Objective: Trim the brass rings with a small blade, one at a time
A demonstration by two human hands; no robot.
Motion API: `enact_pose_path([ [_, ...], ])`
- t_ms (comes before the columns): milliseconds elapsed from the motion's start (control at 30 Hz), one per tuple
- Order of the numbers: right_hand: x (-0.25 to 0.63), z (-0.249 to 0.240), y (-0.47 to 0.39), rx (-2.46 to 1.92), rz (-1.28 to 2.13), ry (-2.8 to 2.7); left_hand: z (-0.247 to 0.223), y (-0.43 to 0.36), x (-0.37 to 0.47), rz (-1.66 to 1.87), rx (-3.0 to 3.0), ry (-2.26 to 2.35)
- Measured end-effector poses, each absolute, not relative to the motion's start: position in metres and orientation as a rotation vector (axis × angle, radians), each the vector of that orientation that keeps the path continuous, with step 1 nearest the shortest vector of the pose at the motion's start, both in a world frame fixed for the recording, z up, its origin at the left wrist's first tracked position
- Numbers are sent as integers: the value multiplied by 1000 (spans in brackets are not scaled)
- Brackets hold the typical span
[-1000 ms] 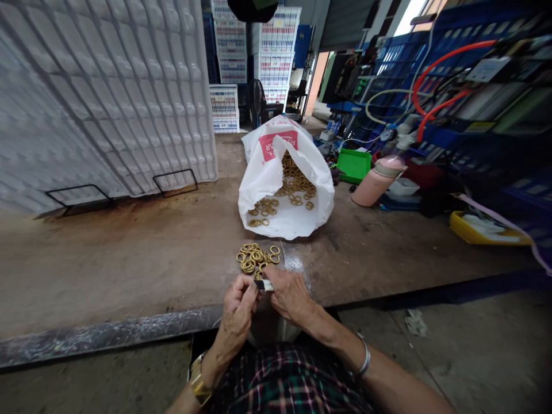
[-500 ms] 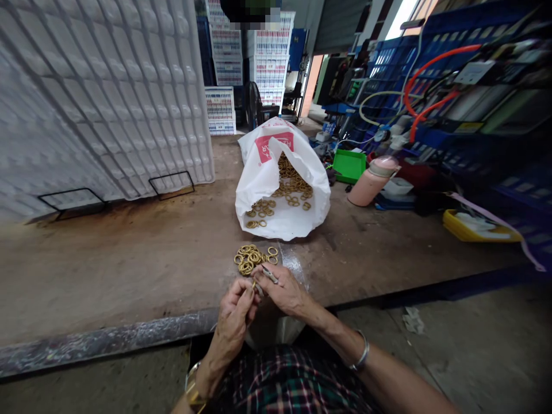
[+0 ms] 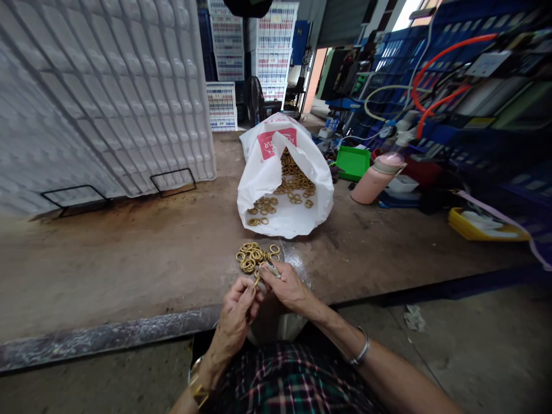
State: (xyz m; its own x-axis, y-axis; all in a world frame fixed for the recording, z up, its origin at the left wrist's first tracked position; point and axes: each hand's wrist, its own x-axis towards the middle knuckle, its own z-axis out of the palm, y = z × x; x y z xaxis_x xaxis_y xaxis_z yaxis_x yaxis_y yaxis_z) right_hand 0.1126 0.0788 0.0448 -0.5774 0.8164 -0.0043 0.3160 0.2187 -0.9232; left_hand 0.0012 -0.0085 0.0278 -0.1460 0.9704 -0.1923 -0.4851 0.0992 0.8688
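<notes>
My left grip (image 3: 235,313) is closed on a small brass-coloured piece (image 3: 257,282), pinched between thumb and fingers; much of it is covered, so I cannot make out its full shape. My right grip (image 3: 290,287) is closed around a small pale tool (image 3: 272,268) with a dark tip, which slants up and to the left out of my fist. My right fingertips come right up to the brass piece, though I cannot tell whether they touch it. A gold band (image 3: 198,391) circles my left wrist, and a silver bangle (image 3: 364,348) sits on my right forearm.

Just beyond my fingers, a loose pile of brass rings (image 3: 251,256) lies on the desk (image 3: 129,270), a few at its right edge lying a little apart. Behind the pile, a white plastic bag (image 3: 293,225) rests on its side, mouth towards me, with many more rings (image 3: 297,183) inside, heaped deeper in and scattered near the lip.

To the right of the bag are a green tray (image 3: 353,163) and a pink bottle (image 3: 373,187), with a yellow tray (image 3: 459,227) farther right. On the left stand white ribbed panels (image 3: 150,86) with black wire frames (image 3: 172,183) at their foot. Past the desk rise stacked crates (image 3: 272,63).
</notes>
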Motion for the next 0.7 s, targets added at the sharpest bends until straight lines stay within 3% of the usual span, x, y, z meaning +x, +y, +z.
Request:
enact_pose_path([
  [300, 121, 34, 71, -1016, 762, -2547, 25, -8, 0, 1423, 643, 1099],
  [433, 127, 26, 81, -1211, 584, -2691, 32, -14, 1, 1396, 645, 1080],
  [700, 144, 22, 125, -1611, 386, -2434, 33, -11, 3, 1425, 395, 919],
])
